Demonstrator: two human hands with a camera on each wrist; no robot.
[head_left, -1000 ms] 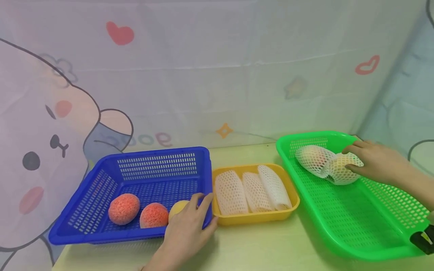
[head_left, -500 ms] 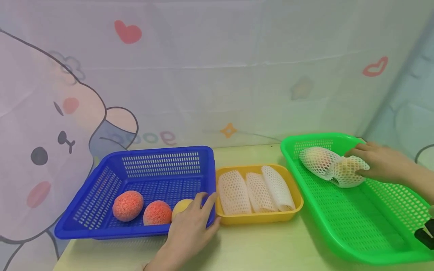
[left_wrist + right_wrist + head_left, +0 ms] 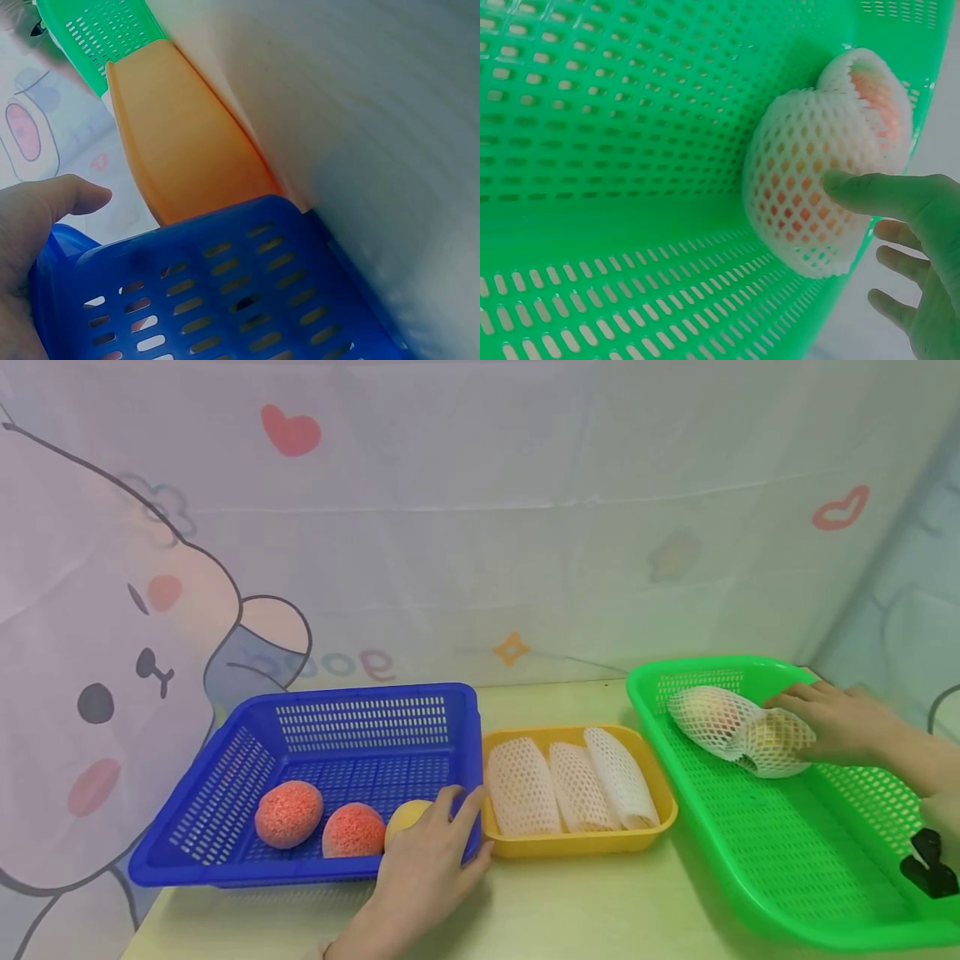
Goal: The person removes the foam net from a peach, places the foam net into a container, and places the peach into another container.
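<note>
The blue basket (image 3: 285, 871) stands at the left edge of the table (image 3: 570, 902), reaching past it; two red fruits (image 3: 288, 814) (image 3: 353, 832) and a yellow fruit (image 3: 405, 817) lie bare along its near side. The left hand (image 3: 422, 864) rests on this basket's near right corner, fingers loose over the rim and partly hiding the yellow fruit — contact with that fruit cannot be confirmed. Next, the yellow tray (image 3: 577, 845) holds three net sleeves (image 3: 522, 787) (image 3: 581, 787) (image 3: 621, 777), apparently unfilled. On the table's right side, the green basket (image 3: 795, 852) carries two netted fruits (image 3: 707, 718) (image 3: 777, 743), lying against each other towards the table's far right corner. On this evidence, two fruits are sleeved and three remain, with a sleeve for each. The right hand (image 3: 843, 724), blurred in the head view, is at the right-hand netted fruit — its thumb seemingly touching the net, its fingers spread and pinching nothing. The other netted fruit lies just left of that one, clear of both hands.
</note>
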